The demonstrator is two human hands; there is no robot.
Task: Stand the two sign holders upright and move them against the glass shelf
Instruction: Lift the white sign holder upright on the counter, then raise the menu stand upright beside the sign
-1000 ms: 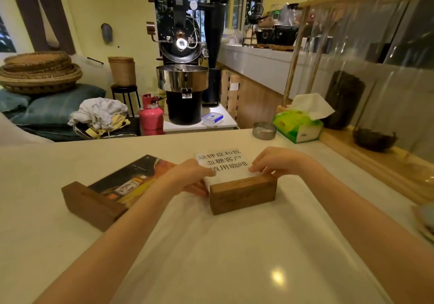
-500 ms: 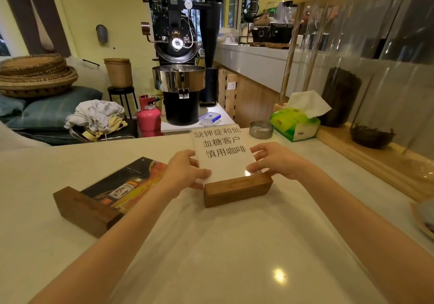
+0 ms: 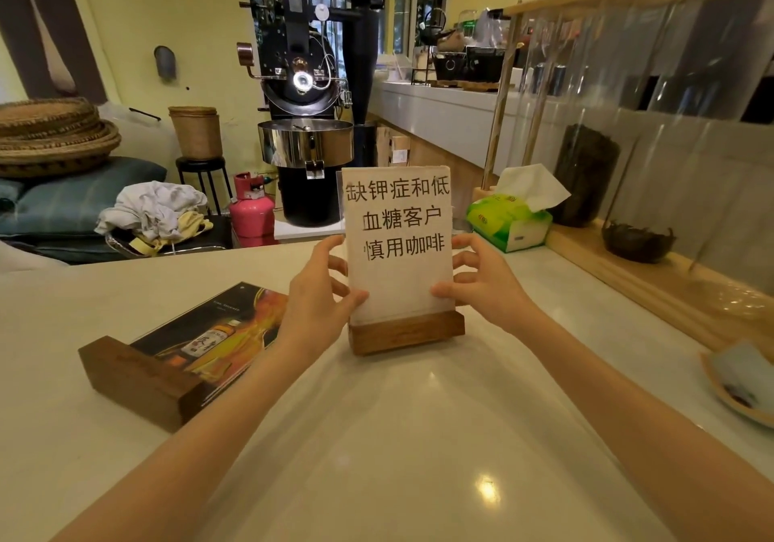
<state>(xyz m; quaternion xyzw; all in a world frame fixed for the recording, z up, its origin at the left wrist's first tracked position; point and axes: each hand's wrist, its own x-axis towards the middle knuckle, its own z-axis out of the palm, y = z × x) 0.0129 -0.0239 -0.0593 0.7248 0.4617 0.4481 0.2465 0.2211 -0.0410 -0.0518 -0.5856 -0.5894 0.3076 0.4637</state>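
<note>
A sign holder with a white sheet of black Chinese text (image 3: 398,223) stands upright on its light wooden base at the middle of the pale counter (image 3: 377,437). My left hand (image 3: 320,296) grips its left edge and my right hand (image 3: 481,286) grips its right edge, thumbs on the front. A second sign holder (image 3: 201,344) with a dark bottle picture lies flat to the left, its dark wooden base toward me. The glass shelf (image 3: 670,122) with a wooden ledge runs along the right side.
A green tissue box (image 3: 509,219) sits at the shelf's far end, beside a dark jar (image 3: 586,172) and a dark bowl (image 3: 636,242) behind the glass. A dish (image 3: 737,390) lies at the right counter edge. A coffee roaster (image 3: 305,122) stands beyond the counter.
Both hands have tipped the white sign holder from lying flat up to standing on its base. The dark sign holder has stayed where it lay.
</note>
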